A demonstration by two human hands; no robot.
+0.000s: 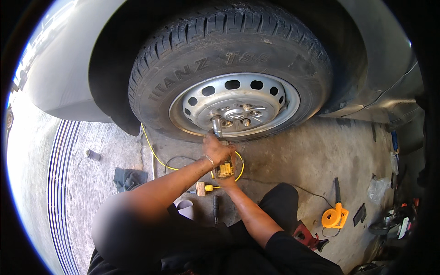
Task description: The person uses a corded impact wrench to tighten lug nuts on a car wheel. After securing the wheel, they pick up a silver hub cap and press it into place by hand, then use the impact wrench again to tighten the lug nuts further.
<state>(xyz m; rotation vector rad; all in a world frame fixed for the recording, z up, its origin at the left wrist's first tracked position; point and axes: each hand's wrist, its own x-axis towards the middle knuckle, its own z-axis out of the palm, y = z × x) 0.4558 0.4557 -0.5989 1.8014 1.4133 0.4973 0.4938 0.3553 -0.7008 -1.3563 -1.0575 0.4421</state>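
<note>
A yellow and black impact wrench [224, 169] is held up to a car wheel, with its long silver socket [216, 125] at a lug on the lower left of the steel rim [220, 108]. My left hand [213, 149] is closed around the front of the tool, just behind the socket. Lower down, my right hand [225, 181] wraps the tool's rear grip; its fingers are partly hidden. Several lug nuts show around the hub cap [236, 115]. The black tyre [224, 55] surrounds the rim and stands under the car's wheel arch.
A yellow cable [158, 158] loops over the concrete to a boxy connector [200, 188]. Close to my legs lie a black-handled tool [216, 206] and a pale cup-like object [185, 208]. A dark cloth [130, 178] and can [92, 155] lie left; an orange blower [334, 216] and red jack-like tool [308, 236] lie right.
</note>
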